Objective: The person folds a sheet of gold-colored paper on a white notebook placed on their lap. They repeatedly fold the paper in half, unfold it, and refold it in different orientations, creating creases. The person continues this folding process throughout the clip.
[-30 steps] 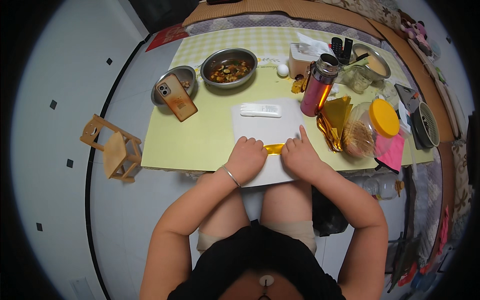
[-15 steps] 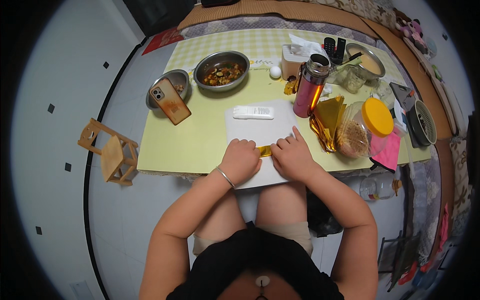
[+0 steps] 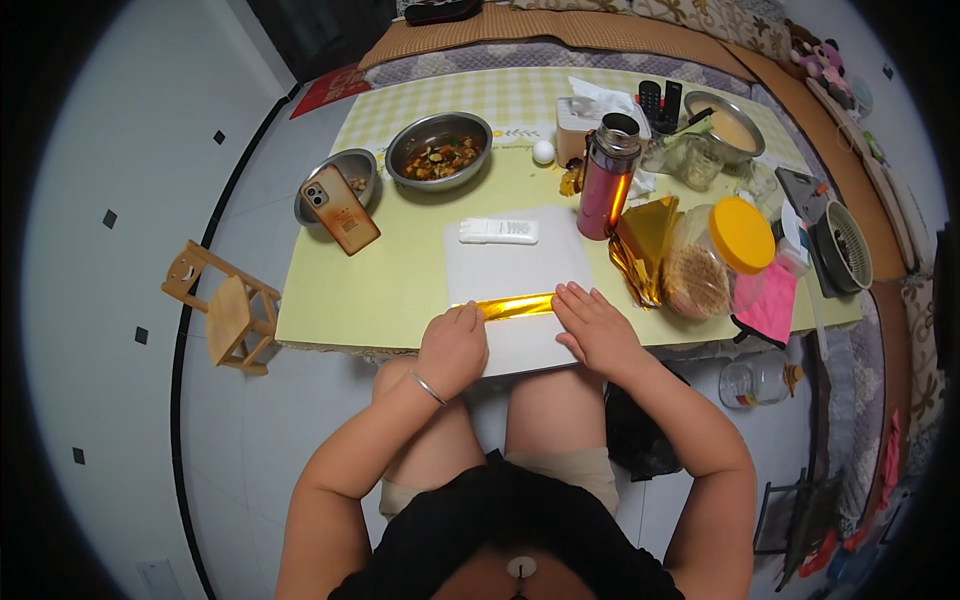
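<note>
A strip of shiny gold foil paper (image 3: pixel 517 306) lies folded long and narrow across a white board (image 3: pixel 520 265) at the table's near edge. My left hand (image 3: pixel 454 345) is closed at the strip's left end, its fingers bent and pressed together there. Over the right end, my right hand (image 3: pixel 602 332) lies flat with fingers stretched and thumb apart. Behind the strip, a white plastic glue bottle (image 3: pixel 498 232) rests on its side. More gold foil sheets (image 3: pixel 650 238) are piled right of the board.
A pink thermos (image 3: pixel 608 180) and a yellow-lidded jar (image 3: pixel 705 262) stand to the right. A phone (image 3: pixel 341 210) leans against a metal bowl (image 3: pixel 357 168) at left, near a food bowl (image 3: pixel 438 180). Farther back are a white ball (image 3: pixel 543 152) and a tissue box (image 3: pixel 573 128).
My hands have moved apart along the foil strip, uncovering much more of it. The right hand's fingers have straightened and flattened. The whole view has shifted slightly.
</note>
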The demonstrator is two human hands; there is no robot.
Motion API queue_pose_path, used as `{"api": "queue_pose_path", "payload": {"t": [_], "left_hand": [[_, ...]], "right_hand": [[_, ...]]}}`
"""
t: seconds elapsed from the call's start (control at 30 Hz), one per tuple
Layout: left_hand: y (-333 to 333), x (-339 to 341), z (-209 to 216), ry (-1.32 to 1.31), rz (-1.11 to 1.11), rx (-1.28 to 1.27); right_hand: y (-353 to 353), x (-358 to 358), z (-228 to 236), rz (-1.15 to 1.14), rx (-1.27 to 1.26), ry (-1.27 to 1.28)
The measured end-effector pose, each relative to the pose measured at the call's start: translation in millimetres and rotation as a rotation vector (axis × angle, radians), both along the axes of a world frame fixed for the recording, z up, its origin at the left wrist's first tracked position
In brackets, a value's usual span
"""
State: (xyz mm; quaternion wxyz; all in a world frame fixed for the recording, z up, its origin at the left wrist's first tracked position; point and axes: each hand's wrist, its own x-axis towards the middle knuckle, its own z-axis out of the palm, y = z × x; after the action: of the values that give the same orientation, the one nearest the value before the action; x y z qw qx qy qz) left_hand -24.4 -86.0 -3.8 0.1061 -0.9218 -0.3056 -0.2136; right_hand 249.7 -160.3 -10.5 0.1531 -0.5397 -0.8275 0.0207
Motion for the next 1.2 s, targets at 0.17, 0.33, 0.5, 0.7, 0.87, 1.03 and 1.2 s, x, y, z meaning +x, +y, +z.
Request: {"api": "queue_pose_path", "payload": {"t": [0.17,0.33,0.5,0.7,0.87,1.03,1.2], "left_hand": [[-1.0,5.5,11.6,0.025,0.025,-0.066],[5.3,22.9,38.4,0.168,0.111,-0.278],[0.5,49.5,37.2,0.147,0.127,-0.237],[-2.5,76.2,33.4,0.187,0.066,-0.123],[1.5,62.6,31.2,0.065,0.065,-0.214],[-4.6,51.8,26.6,-0.026,0.059,-0.281],[2.8,46.9,11.9,-0.043,-0.022,-0.182]], "right_hand": [[16.5,12.9,12.1,0.047,-0.006,-0.051],[27.2,26.4,31.4,0.097,-0.03,-0.215],[34.1,26.7,34.7,0.109,0.1,-0.143],[39.4,15.6,45.8,0.017,0.145,0.253],[37.2,2.7,46.4,0.123,0.068,0.219],[27.2,20.9,42.9,0.09,0.056,0.247],[19.1,32.9,34.3,0.126,0.079,0.168]]}}
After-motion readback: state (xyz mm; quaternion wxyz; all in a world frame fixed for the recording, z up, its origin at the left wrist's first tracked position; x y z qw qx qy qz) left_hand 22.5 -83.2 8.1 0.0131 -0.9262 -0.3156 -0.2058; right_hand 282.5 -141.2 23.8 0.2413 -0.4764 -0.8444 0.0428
